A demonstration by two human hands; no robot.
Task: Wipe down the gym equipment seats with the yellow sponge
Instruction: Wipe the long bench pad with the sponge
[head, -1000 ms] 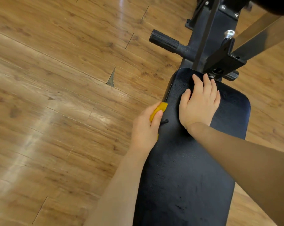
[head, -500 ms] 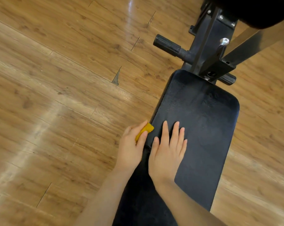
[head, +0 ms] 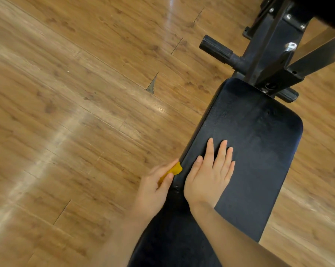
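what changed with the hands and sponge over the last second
Both hands slid back along the bench pad, away from the frame end and toward the person. The left hand drew the sponge down the pad's left edge; the right hand moved from the far end to mid-pad. Nothing was let go: the left hand still grips the sponge, the right still lies flat.

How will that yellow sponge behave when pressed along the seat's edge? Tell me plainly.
The yellow sponge probably squashes easily: the left hand pinches it thin against the seat side. Likely light, since fingertips alone hold it. Its ragged edge suggests soft, crumbly foam.
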